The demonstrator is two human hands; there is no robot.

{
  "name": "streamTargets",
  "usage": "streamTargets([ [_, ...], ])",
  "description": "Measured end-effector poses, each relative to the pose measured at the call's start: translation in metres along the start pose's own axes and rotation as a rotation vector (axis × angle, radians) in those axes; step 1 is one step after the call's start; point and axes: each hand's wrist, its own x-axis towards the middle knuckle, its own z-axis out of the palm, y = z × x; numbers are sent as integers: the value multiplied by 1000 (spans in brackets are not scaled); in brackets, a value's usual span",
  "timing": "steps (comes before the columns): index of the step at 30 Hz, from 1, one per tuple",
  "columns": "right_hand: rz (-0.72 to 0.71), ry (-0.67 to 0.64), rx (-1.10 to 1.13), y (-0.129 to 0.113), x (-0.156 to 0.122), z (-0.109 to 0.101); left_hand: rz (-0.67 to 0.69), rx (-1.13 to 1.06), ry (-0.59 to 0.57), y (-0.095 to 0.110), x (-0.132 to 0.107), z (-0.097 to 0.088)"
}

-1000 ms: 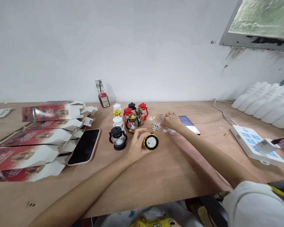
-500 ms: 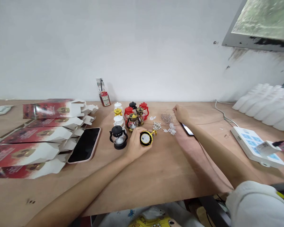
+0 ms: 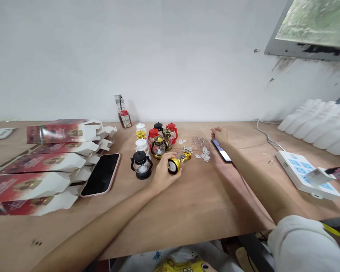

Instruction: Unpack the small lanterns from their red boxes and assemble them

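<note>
My left hand (image 3: 164, 170) is wrapped round a small gold lantern (image 3: 182, 158), tipped over so its round base faces me and its top points right. My right hand (image 3: 219, 134) is pinched at the back, beside a phone (image 3: 222, 151) with a lit screen; a thin wire (image 3: 206, 129) seems to stick out leftward from its fingertips. Left of that hand lies a tangle of bent wires (image 3: 200, 142). Small round cells (image 3: 187, 149) and white plastic pieces (image 3: 205, 155) are scattered in front. Several lanterns, among them a black one (image 3: 141, 165) and a red one (image 3: 172, 132), stand behind my left hand.
Red and white printed boxes (image 3: 42, 166) with open flaps lie at the left, beside a dark-screened phone (image 3: 101, 175). A bottle (image 3: 124, 115) stands near the wall. A power strip (image 3: 307, 173) and stacked white plastic pieces (image 3: 317, 126) are at the right.
My left hand has tilted the gold lantern, so its clear side and top now show to the right. My right hand has shifted slightly right, away from the wire pile.
</note>
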Motion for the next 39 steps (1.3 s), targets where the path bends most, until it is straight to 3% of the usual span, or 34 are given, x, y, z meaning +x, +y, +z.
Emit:
streamTargets([
  [9,179,-20,223,1,1,7,-11,-8,-9,-1,-1,0],
  [21,168,-61,76,8,8,24,-22,-13,-12,0,0,0],
  [25,39,-98,-73,2,2,28,-35,-1,-19,0,-1,0],
  [29,-203,-148,-307,-7,-16,23,-49,-24,-15,-1,-1,0],
  [34,-550,-398,-603,-22,-45,19,-33,-21,-7,1,0,0],
  [39,-723,-516,-838,-32,-61,29,6,-3,7,-1,0,1],
])
